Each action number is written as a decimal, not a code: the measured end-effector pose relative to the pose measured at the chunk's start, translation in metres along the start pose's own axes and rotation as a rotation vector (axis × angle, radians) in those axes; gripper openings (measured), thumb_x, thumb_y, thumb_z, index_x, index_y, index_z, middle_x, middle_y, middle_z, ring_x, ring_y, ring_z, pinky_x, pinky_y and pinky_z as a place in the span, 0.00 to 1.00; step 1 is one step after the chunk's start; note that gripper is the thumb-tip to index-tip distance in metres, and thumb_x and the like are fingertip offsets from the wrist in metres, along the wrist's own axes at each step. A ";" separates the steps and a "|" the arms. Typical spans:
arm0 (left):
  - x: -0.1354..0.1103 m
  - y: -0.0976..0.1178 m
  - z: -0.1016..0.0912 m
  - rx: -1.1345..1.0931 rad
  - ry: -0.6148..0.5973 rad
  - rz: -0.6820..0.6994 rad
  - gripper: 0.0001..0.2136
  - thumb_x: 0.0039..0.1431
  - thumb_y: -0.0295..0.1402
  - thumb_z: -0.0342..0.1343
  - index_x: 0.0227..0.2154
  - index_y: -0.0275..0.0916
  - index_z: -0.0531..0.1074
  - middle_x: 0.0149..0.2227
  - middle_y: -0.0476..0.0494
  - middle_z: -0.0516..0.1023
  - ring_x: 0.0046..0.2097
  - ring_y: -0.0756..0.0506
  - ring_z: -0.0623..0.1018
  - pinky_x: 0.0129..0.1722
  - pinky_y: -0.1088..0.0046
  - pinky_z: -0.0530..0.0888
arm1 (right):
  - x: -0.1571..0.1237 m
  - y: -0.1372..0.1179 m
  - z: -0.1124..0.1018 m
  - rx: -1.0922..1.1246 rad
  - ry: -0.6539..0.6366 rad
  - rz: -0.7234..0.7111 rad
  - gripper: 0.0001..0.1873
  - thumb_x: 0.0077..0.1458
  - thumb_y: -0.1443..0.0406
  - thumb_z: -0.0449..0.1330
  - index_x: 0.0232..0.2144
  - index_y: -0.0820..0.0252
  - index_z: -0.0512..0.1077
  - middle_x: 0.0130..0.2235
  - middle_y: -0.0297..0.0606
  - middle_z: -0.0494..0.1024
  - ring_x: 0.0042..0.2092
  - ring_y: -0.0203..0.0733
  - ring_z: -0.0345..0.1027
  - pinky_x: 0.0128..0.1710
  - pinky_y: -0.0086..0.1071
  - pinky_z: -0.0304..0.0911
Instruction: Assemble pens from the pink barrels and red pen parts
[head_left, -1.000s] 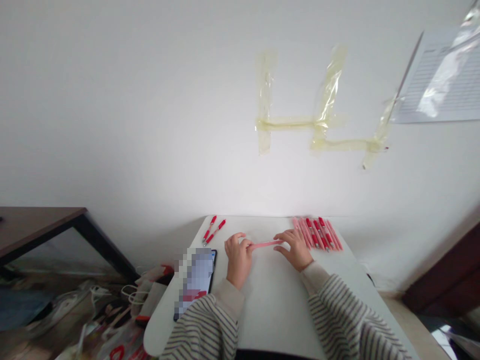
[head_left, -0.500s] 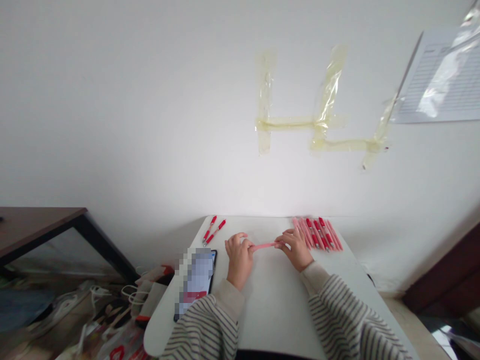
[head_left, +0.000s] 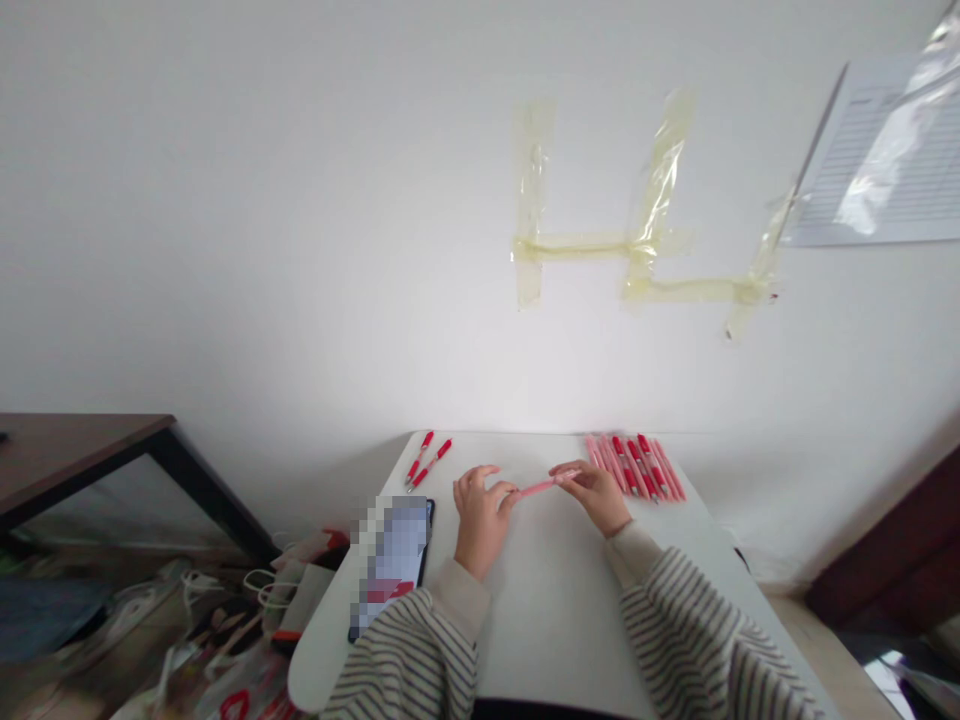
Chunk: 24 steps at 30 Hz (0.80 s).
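Between my hands a pink pen point(head_left: 536, 489) is held above the white table point(head_left: 555, 620). Thumb and finger of my left hand point(head_left: 480, 515) pinch its left end, the other fingers partly spread. My right hand point(head_left: 596, 495) grips the other end, which rises a little to the right. Just beyond my right hand lies a row of several pink and red pens point(head_left: 637, 468), side by side at the table's back right. Two red pens point(head_left: 429, 466) rest at the back left, past my left hand.
A phone point(head_left: 397, 560), its screen pixelated, lies on the table left of my left forearm. Behind the table rises a white wall point(head_left: 300, 250) with yellowish tape point(head_left: 577, 247). Bags and cables point(head_left: 225, 610) clutter the floor at left, near a brown desk point(head_left: 82, 445).
The pen has tilted, its right end now higher. My right fingers have shifted on it, and my left hand has moved slightly to the right.
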<state>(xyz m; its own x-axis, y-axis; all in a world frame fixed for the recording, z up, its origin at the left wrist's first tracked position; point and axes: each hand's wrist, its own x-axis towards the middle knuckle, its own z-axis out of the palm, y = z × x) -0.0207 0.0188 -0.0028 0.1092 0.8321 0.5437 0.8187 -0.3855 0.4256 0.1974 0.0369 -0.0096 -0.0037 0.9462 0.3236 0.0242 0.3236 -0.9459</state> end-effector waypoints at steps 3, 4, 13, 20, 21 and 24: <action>-0.001 0.003 -0.001 0.018 -0.066 -0.049 0.07 0.60 0.40 0.59 0.37 0.49 0.81 0.54 0.43 0.73 0.61 0.35 0.65 0.62 0.42 0.60 | 0.000 -0.005 0.001 0.263 0.069 0.080 0.19 0.46 0.49 0.71 0.30 0.56 0.76 0.38 0.39 0.83 0.45 0.46 0.75 0.51 0.45 0.68; -0.002 0.004 -0.001 0.025 -0.094 -0.066 0.08 0.59 0.41 0.59 0.39 0.49 0.80 0.55 0.43 0.73 0.62 0.35 0.64 0.63 0.41 0.59 | -0.001 -0.007 0.001 0.362 0.089 0.111 0.19 0.47 0.49 0.71 0.31 0.55 0.75 0.39 0.39 0.83 0.46 0.46 0.75 0.51 0.45 0.68; -0.009 0.003 0.001 0.102 -0.356 -0.077 0.19 0.60 0.44 0.58 0.54 0.52 0.71 0.65 0.43 0.67 0.68 0.35 0.59 0.66 0.31 0.47 | 0.003 -0.006 -0.015 0.842 0.209 0.208 0.18 0.51 0.50 0.69 0.40 0.47 0.71 0.31 0.26 0.76 0.36 0.38 0.73 0.49 0.49 0.71; -0.009 0.001 0.000 0.123 -0.375 -0.058 0.20 0.61 0.45 0.57 0.56 0.51 0.70 0.65 0.42 0.66 0.68 0.35 0.59 0.65 0.29 0.48 | 0.007 0.000 -0.028 0.728 0.141 0.105 0.21 0.57 0.43 0.58 0.27 0.52 0.66 0.27 0.31 0.69 0.28 0.40 0.63 0.35 0.43 0.67; -0.009 0.002 -0.001 0.124 -0.377 -0.058 0.20 0.61 0.45 0.56 0.56 0.51 0.70 0.65 0.42 0.66 0.68 0.35 0.59 0.65 0.29 0.47 | 0.006 -0.002 -0.029 0.721 0.127 0.102 0.23 0.58 0.42 0.56 0.26 0.52 0.65 0.27 0.32 0.69 0.28 0.40 0.62 0.34 0.43 0.66; -0.009 0.002 -0.001 0.130 -0.380 -0.058 0.20 0.61 0.45 0.56 0.55 0.52 0.70 0.65 0.42 0.66 0.68 0.35 0.59 0.65 0.30 0.48 | 0.004 -0.009 -0.031 0.681 0.097 0.092 0.28 0.59 0.38 0.48 0.24 0.52 0.63 0.26 0.34 0.66 0.29 0.42 0.61 0.34 0.44 0.64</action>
<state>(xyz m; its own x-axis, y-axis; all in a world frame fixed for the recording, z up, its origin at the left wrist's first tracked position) -0.0206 0.0101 -0.0062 0.2414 0.9486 0.2047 0.8914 -0.3001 0.3396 0.2286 0.0378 0.0009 0.0582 0.9755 0.2123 -0.6125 0.2029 -0.7640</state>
